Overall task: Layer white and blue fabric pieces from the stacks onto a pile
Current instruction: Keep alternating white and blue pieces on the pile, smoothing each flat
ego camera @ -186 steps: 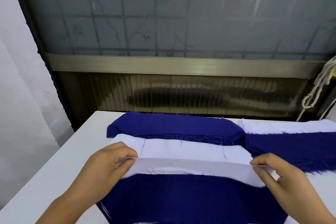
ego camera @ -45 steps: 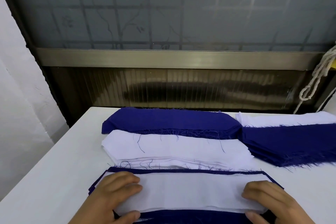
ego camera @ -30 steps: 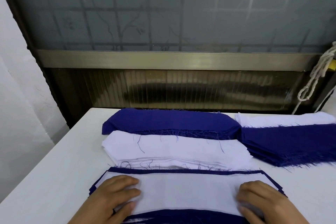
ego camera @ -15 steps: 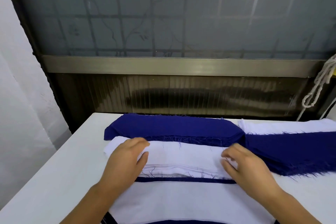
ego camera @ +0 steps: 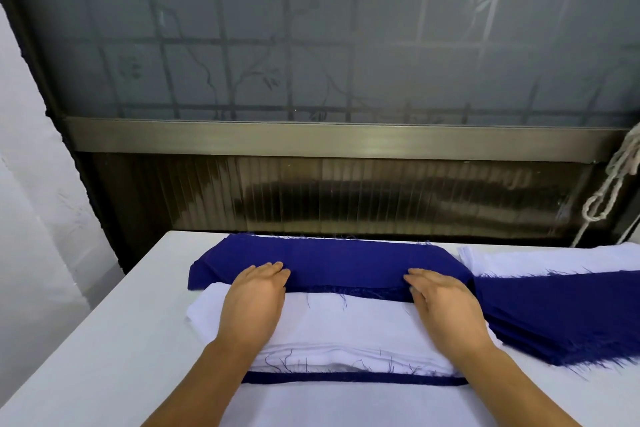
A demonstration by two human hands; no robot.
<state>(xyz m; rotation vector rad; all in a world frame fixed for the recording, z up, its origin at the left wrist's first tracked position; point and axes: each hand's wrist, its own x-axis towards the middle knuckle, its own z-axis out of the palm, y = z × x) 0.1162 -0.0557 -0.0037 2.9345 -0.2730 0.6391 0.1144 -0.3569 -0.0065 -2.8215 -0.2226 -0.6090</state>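
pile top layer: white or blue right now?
White. The pile shows a white piece on top, with only a blue edge peeking at its far side.

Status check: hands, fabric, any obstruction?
Left hand and right hand flat, fingertips on blue stack, no grip yet. White piece tops pile. White stack under palms. Nothing in the way.

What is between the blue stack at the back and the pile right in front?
The white stack lies between the blue stack and the pile, in the head view.

Blue stack: deep navy, plain. White stack: white, flecked with blue threads. Desk: plain white.
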